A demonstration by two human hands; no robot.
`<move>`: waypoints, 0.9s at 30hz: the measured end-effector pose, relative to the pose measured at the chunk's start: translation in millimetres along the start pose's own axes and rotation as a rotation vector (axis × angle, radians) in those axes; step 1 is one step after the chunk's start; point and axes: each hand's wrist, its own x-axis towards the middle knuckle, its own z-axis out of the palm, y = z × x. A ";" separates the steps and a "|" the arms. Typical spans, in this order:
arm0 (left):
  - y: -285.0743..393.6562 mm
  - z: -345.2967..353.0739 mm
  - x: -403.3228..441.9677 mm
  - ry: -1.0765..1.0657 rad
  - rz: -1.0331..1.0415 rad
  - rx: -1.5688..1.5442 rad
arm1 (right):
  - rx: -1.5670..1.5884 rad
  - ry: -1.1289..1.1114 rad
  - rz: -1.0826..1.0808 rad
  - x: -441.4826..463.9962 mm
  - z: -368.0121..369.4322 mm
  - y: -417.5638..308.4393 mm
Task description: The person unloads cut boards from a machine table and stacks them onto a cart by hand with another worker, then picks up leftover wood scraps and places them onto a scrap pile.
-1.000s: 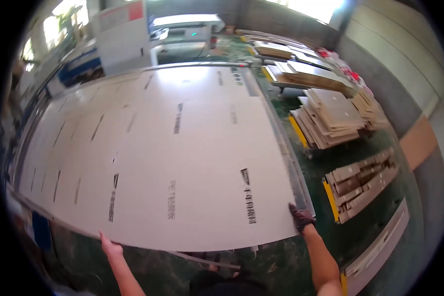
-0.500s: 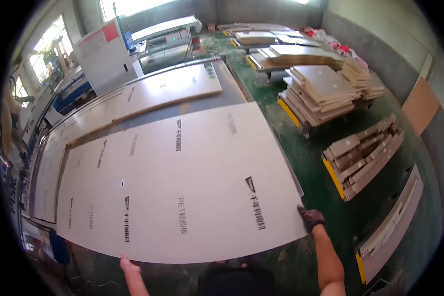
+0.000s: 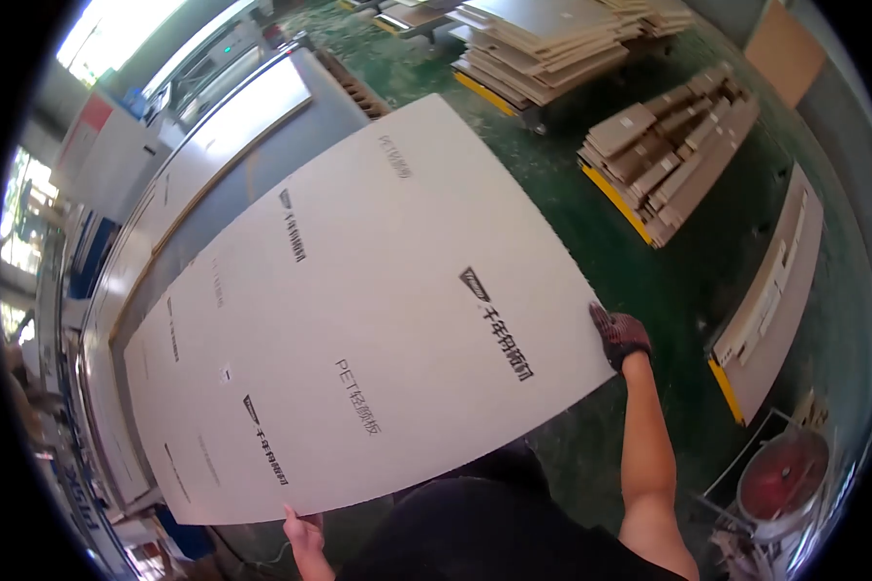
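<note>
Board (image 3: 358,320), printed face up, extending past the near edge of the table (image 3: 295,145); whether in contact with it, impossible to tell. Gripped at its near edge by the bare left hand (image 3: 305,531) and at its near right corner by the gloved right hand (image 3: 622,339), both closed on it. Toward the table's far edge, a panel (image 3: 233,126); at right, planks (image 3: 664,150).

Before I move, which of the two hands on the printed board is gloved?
The right hand, dark-gloved, by the rightmost corner of the printed board; the left hand, along its near edge, is bare.
</note>
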 end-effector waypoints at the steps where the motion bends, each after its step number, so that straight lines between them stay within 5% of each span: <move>1: 4.3 0.5 -4.5 -0.028 -0.002 0.046 | 0.062 -0.040 -0.025 0.5 -3.6 0.1; 4: 13.5 -23.7 0.7 -0.024 -0.027 0.314 | 0.178 -0.175 -0.024 7.9 -8.7 7.9; 7: 42.0 -5.7 -16.7 0.287 -0.131 1.067 | 0.281 -0.229 -0.048 12.0 -4.7 16.4; 10: 70.1 43.1 -35.7 0.459 0.102 1.342 | 0.387 -0.263 -0.088 4.0 -10.5 16.2; 12: 72.7 93.3 -53.9 0.411 0.582 1.591 | 0.456 -0.328 -0.075 1.5 -15.9 15.6; 14: 61.9 167.5 -82.0 0.386 0.829 1.571 | 0.716 -0.310 -0.208 26.4 22.0 39.4; 15: 52.0 180.2 -66.9 0.260 0.996 1.490 | 0.665 -0.351 -0.030 1.3 -9.8 16.2; 16: 38.6 191.8 -51.9 0.117 1.135 1.407 | 0.604 -0.346 -0.086 6.0 -5.9 23.0; 17: 21.9 203.7 -46.4 0.016 1.161 1.390 | 0.723 -0.479 -0.111 20.6 8.3 40.3; 19: -14.9 227.3 -53.2 -0.186 1.315 1.453 | 0.505 -0.389 -0.361 53.0 33.3 53.1; 20: -23.8 240.8 -58.4 -0.273 1.418 1.476 | 0.718 -0.509 -0.230 65.7 45.4 60.9; 23: -69.2 290.9 -117.2 -0.282 1.279 1.572 | 0.602 -0.696 -0.130 77.8 18.7 55.7; 27: -134.9 320.4 -105.4 -0.249 1.441 1.782 | 0.253 -0.472 -0.495 89.1 -28.4 55.8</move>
